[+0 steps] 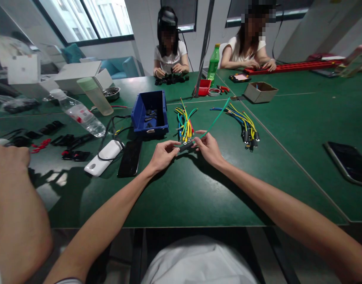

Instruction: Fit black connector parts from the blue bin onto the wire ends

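Your left hand and right hand pinch a black sleeve on a green wire above the desk, near the blue bin holding small black parts.

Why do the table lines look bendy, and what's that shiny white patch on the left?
Head view: the wide lens bends the green table's edges and seams. Light from the window glares off it at left in pale patches. The left hand and right hand, pinching a green wire, cast a dark shadow underneath. Near things look sharp.
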A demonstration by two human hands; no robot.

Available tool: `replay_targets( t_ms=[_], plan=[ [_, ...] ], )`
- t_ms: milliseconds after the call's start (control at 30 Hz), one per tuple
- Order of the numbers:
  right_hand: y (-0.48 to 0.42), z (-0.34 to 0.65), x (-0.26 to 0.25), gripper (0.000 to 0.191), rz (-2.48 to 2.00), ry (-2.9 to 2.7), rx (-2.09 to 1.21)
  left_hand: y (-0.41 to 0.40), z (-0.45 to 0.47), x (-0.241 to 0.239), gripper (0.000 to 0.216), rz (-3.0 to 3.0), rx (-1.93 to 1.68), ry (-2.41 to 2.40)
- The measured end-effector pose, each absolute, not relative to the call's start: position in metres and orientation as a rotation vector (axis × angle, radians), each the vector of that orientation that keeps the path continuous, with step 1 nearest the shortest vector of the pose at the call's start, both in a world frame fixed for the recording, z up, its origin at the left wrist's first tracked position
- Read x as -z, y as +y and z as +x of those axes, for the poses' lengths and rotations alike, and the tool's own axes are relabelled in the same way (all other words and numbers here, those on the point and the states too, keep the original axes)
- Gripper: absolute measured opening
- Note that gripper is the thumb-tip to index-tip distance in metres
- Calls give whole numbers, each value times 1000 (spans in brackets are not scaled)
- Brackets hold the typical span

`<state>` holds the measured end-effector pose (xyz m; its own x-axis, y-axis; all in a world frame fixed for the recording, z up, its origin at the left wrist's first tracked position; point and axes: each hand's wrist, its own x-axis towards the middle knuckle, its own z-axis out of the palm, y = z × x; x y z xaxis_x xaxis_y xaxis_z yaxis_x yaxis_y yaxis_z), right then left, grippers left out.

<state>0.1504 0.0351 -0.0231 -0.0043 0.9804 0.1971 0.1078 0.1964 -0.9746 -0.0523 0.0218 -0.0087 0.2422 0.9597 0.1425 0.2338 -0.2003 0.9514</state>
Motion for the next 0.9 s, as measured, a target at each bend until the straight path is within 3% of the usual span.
replay_targets(
  t_ms=[133,433,900],
  plan=[
    [29,146,20,56,-1068,-1329,-1121,16,-44,9,28,1581,-1056,1129],
    [23,145,4,51,-1091,-1235,-1099,6,-31,12,26,1315,-1063,999],
    [25,147,16,49,-1116,-1357,-1083,6,-37,17,26,1752,-974,1203]
  ],
)
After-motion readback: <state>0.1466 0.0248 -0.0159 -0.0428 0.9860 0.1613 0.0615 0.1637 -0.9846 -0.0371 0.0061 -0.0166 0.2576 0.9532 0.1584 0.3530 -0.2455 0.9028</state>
